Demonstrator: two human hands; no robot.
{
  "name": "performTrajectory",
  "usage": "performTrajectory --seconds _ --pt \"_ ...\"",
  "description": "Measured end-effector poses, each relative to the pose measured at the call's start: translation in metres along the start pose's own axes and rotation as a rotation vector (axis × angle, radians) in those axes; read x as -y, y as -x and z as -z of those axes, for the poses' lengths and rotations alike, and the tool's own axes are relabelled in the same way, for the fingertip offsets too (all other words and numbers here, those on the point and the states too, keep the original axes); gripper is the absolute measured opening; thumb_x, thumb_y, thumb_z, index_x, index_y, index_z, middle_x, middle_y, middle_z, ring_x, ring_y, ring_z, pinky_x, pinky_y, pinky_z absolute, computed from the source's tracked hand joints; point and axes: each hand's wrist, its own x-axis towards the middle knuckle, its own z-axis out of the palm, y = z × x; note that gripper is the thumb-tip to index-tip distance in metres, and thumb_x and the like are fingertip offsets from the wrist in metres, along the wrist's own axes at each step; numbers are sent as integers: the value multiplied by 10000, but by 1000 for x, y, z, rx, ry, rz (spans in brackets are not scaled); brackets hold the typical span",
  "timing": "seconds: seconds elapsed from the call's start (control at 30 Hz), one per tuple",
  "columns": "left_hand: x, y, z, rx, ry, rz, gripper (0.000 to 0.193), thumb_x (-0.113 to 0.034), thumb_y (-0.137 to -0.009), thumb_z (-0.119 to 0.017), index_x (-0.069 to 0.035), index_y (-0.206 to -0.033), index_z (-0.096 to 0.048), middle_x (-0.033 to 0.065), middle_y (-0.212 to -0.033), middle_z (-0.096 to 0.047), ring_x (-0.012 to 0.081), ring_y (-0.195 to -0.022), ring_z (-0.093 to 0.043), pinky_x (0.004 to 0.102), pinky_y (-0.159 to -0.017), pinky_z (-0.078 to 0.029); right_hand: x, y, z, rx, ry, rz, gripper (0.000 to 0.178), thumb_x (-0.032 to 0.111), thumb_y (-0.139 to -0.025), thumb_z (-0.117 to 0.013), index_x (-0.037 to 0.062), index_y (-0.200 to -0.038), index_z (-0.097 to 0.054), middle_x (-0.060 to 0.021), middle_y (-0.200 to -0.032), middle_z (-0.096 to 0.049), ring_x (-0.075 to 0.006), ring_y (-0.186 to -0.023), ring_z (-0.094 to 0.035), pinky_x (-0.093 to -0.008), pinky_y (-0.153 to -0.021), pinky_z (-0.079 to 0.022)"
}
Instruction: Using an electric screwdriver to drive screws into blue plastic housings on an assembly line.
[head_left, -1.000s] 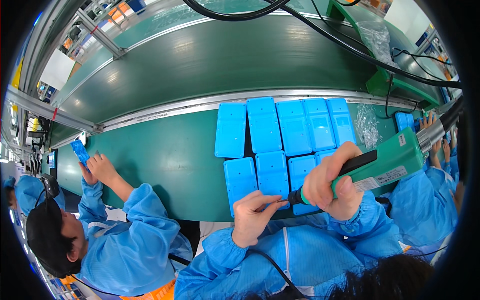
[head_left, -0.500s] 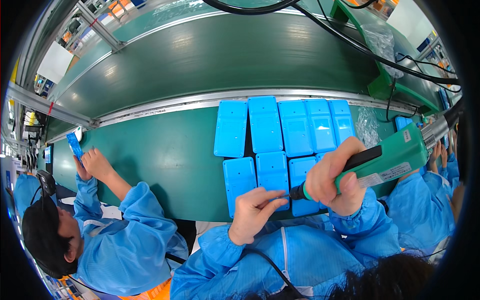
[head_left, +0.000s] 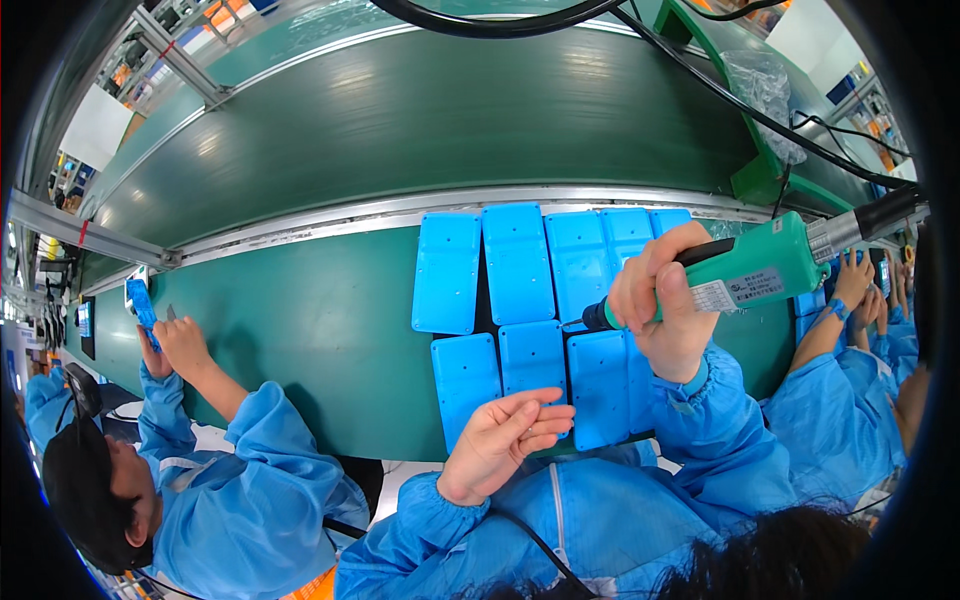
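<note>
My right hand [head_left: 665, 305] grips a green and black electric screwdriver [head_left: 760, 270], its bit pointing left. The bit's tip is at the upper right corner of a blue plastic housing [head_left: 533, 350] in the near row; whether it touches cannot be made out. My left hand [head_left: 510, 440] is over that housing's near end, palm turned partly up and fingers stretched apart. A tiny speck shows by its fingers, too small to name. More blue housings [head_left: 447, 275] with small corner holes lie in two rows, some partly hidden by my right hand and forearm.
A metal rail [head_left: 330, 222] runs behind the housings, with a green belt surface [head_left: 400, 120] beyond. Black cables [head_left: 740, 105] hang overhead. Clear plastic wrap [head_left: 765, 95] lies by a green frame at right. At left, a co-worker [head_left: 230, 470] holds a blue part; others sit at right.
The screwdriver and my right hand have moved up and away, its tip now at the housing's far corner. My left hand's pinch beside the bit has loosened, and it has drawn slightly nearer.
</note>
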Motion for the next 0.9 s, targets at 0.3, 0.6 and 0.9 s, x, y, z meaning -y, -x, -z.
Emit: performTrajectory --seconds 0.3,0.6,0.9 --pt "4 -18 -26 13 15 -97 339 -79 -899 -397 83 -1197 -380 227 -1182 -456 254 -1102 -473 300 -918 -421 -8 5 -1 -47 -23 -117 186 127 -818 -572 20 -846 -422 -47 -542 -462 -88 -413 -412 -228 -385 -341" --pt "4 -33 -24 19 -217 -54 327 -126 -920 -362 94 -1156 -416 207 -1116 -510 250 -1016 -538 324 -860 -460 -5 10 -10 50 221 -214 229 116 -725 -685 52 -822 -488 -15 -610 -486 -72 -530 -467 -212 -454 -360" --pt "-1 -39 -24 -43 -262 47 366 -235 -925 -370 91 -1035 -494 196 -975 -587 242 -880 -604 300 -757 -505 -12 10 -12 115 276 -242 218 110 -714 -694 74 -807 -500 -4 -595 -507 -71 -493 -465 -227 -426 -356"
